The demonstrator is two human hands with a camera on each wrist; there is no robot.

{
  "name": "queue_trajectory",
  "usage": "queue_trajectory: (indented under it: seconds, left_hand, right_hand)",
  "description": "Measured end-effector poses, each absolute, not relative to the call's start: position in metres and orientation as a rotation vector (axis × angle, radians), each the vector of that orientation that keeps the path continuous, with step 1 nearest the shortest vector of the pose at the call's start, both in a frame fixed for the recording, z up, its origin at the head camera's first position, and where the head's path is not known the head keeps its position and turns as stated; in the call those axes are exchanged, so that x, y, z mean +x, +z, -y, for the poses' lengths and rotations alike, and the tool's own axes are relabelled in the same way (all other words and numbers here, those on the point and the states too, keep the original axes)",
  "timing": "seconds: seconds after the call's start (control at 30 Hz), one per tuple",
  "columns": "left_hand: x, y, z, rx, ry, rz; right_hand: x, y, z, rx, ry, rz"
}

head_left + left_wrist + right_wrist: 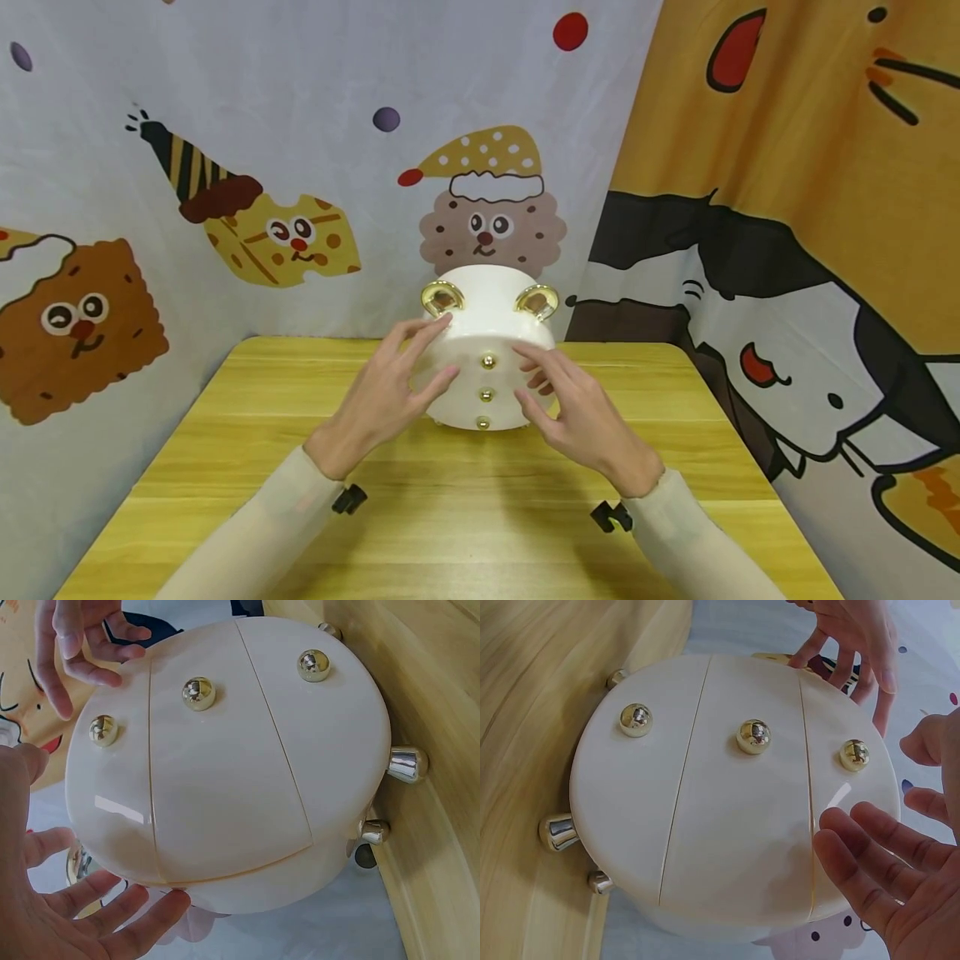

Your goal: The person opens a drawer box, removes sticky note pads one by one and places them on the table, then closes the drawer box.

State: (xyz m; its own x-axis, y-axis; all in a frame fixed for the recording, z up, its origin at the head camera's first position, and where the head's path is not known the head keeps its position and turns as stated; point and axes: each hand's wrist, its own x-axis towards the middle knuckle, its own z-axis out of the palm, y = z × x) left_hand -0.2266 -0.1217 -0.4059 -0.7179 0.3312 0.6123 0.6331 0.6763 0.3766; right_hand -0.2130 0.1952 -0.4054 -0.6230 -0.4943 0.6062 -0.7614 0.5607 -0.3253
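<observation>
A glossy white rounded drawer box point(487, 321) stands on the table, with two gold ear-shaped loops point(553, 298) at its upper sides. Its front has three sections, each with a round gold knob point(199, 694), and small gold feet point(409, 765) support it. My left hand point(375, 396) is at the box's left side, fingers spread; in the left wrist view its fingertips are at the box's edge, contact uncertain. Off the right front is my right hand point(585, 412), fingers loosely bent and holding nothing. The drawer fronts sit flush; the inside is hidden.
The wooden table point(465, 533) extends in front of the box and to both sides. Behind it hangs a pale cloth point(315, 100) printed with cartoon snacks, and an orange cartoon cloth point(675, 125) hangs on the right.
</observation>
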Motion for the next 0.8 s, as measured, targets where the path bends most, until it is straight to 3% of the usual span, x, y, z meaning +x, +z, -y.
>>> queue_trajectory:
  seconds: [0.8]
  left_hand:
    - [-0.226,-0.407,0.116,-0.736,-0.775,2.353]
  right_hand:
    - [-0.217,-0.406,-0.181,1.050,0.854,2.360]
